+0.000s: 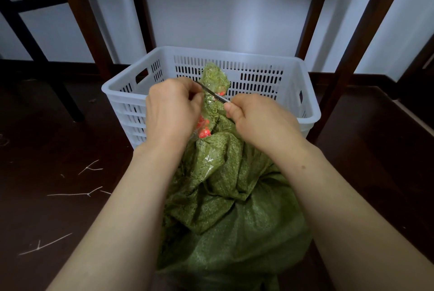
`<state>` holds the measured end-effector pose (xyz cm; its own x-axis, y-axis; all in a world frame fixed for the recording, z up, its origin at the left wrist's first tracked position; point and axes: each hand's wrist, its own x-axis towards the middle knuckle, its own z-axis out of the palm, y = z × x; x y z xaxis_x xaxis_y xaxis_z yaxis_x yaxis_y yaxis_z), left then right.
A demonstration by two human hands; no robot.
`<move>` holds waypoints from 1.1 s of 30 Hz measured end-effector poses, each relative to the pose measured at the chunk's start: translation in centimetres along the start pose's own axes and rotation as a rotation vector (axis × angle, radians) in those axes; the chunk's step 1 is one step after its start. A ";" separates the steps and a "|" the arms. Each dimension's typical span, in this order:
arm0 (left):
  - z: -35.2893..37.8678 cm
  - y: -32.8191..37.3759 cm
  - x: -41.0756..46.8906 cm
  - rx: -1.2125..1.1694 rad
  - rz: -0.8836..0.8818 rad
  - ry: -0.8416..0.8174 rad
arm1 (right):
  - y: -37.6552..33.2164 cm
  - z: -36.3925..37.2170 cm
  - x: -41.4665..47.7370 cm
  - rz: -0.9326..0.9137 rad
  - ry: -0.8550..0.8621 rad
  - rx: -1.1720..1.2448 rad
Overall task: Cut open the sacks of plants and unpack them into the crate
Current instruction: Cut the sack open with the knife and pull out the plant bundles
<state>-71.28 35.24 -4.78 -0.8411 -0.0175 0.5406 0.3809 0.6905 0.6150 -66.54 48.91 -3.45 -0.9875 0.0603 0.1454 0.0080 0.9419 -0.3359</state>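
Observation:
A full green woven sack (234, 208) stands on the floor between my forearms, its neck bunched and wrapped in clear tape with red print. My left hand (172, 112) grips the neck just below the tuft at the top. My right hand (260, 119) holds a small pair of scissors (215, 95); the dark blades lie across the neck between my two hands. Right behind the sack is a white slotted plastic crate (305, 93), its inside mostly hidden by my hands and the sack.
The floor (58, 150) is dark wood, with several thin pale twigs (77, 194) scattered at the left. Dark wooden furniture legs (352, 56) rise beside and behind the crate, and a white wall lies beyond.

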 end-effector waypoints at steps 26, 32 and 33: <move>-0.9 -1.0 0.2 -0.082 -0.062 0.039 | 1.1 -0.3 0.0 0.186 -0.160 0.673; 0.7 -1.8 0.2 -0.190 -0.117 -0.148 | 3.4 -0.7 0.3 0.393 -0.188 0.956; 0.9 -1.8 0.1 -0.225 -0.124 -0.191 | 3.8 -0.6 0.5 0.427 -0.096 1.013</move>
<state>-72.40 34.69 -6.34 -0.9352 0.0592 0.3492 0.3284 0.5143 0.7923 -66.94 52.74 -4.05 -0.9425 0.2491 -0.2227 0.2626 0.1403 -0.9546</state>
